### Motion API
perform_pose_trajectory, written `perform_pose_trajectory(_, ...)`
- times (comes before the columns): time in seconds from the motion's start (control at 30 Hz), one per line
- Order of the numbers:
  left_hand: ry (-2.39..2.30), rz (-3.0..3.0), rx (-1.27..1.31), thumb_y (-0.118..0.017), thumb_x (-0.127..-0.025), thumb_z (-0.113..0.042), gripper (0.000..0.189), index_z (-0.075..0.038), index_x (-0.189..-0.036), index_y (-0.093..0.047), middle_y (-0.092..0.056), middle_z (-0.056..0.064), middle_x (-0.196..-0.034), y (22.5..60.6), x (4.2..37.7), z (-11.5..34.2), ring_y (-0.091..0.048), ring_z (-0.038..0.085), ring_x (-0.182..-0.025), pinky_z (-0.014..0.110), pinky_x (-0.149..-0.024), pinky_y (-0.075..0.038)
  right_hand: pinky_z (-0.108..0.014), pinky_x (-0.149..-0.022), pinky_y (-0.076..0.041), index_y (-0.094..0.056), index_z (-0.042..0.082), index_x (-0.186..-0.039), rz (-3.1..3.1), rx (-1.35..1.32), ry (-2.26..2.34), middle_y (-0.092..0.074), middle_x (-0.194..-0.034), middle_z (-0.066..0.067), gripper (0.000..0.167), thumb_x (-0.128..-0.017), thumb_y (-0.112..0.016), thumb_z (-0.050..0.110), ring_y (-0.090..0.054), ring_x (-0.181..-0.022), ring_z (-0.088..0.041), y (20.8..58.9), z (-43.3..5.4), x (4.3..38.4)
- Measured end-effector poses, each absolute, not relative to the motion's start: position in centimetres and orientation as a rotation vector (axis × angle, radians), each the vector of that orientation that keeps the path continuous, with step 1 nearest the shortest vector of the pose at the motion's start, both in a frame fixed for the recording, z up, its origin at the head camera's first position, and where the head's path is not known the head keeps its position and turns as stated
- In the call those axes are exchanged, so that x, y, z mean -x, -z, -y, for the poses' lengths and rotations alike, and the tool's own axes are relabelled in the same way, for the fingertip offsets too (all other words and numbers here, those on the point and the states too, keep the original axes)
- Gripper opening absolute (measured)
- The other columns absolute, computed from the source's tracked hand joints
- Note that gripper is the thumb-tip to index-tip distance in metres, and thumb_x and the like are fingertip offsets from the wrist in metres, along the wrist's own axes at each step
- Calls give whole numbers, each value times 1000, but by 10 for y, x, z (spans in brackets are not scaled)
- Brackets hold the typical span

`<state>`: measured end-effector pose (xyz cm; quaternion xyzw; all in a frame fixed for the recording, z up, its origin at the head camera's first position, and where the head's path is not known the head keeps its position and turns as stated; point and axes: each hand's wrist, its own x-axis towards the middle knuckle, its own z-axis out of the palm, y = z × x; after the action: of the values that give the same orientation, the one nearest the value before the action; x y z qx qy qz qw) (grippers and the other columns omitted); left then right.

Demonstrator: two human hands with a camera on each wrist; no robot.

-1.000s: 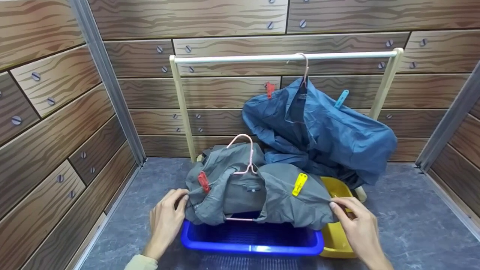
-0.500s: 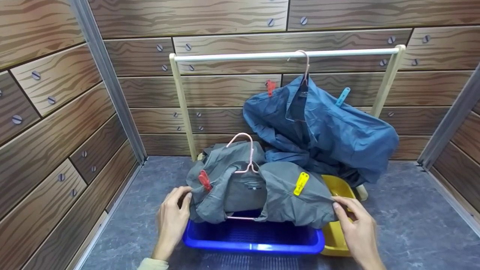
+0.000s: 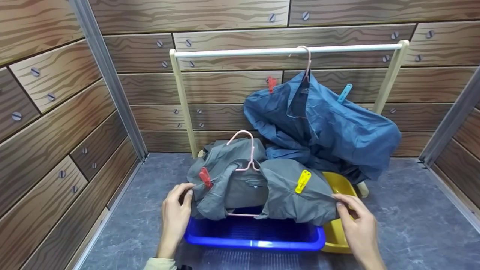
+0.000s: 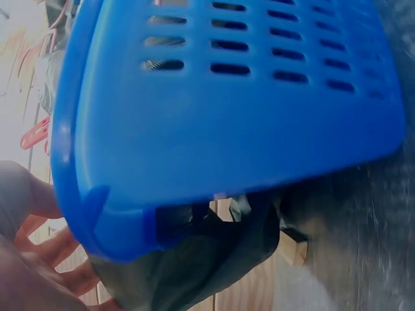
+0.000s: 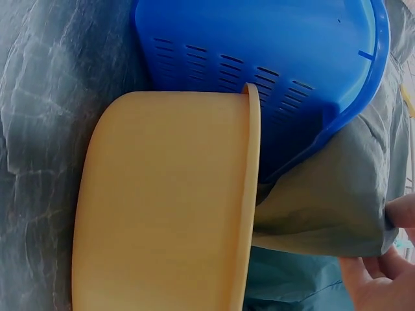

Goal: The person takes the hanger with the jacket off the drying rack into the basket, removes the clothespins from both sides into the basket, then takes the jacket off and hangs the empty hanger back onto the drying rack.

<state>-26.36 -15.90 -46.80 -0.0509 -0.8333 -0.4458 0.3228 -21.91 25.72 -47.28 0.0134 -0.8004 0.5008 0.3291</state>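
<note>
A grey shirt point(image 3: 245, 193) on a pink hanger point(image 3: 252, 165) lies across the blue basket point(image 3: 258, 244), collar open and the hanger's hook upright. A red clothespin point(image 3: 205, 177) and a yellow clothespin point(image 3: 303, 182) are clipped to its shoulders. My left hand point(image 3: 176, 210) pinches the shirt's left edge between thumb and fingers. At the opposite edge, my right hand point(image 3: 358, 225) pinches the grey cloth; the right wrist view shows that cloth point(image 5: 331, 194) stretched beside the basket. In the left wrist view, the basket wall partly hides the shirt and my left fingers.
Behind, a blue shirt point(image 3: 333, 123) with red and light-blue clothespins hangs from the white rail point(image 3: 232, 53) of a wooden-legged rack. A yellow basin point(image 3: 335, 243) stands right of the basket, touching close. Wood-patterned walls enclose the grey floor point(image 3: 416, 217).
My left hand has shifted slightly right, still at the shirt's edge. The head view has tilted a little, so the scene sits slightly higher. Both hands keep their pinch.
</note>
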Motion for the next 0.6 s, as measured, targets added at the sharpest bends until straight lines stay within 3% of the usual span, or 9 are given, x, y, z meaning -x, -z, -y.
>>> perform_pose_trajectory(0.33, 1202, 2195, 120, -67, -91, -1, 18, -17, -98, -73, -67, -6, -94, 469, 262, 157, -61, 15, -90, 37, -78, -46, -15, -75, -43, -73, 9, -109, 2175, 10, -1222, -68, -105, 4, 17, -96, -62, 6, -58, -91, -7, 467, -259, 219)
perform_pose_trajectory(0.6, 1176, 2167, 174, -66, -91, 2, 19, -15, -96, -73, -65, -7, -90, 469, 262, 158, -61, 12, -83, 34, -73, -46, -17, -93, -34, -73, 13, -112, 2197, -81, -1121, -65, -113, 9, 18, -95, -66, 17, -52, -110, -5, 448, -247, 220)
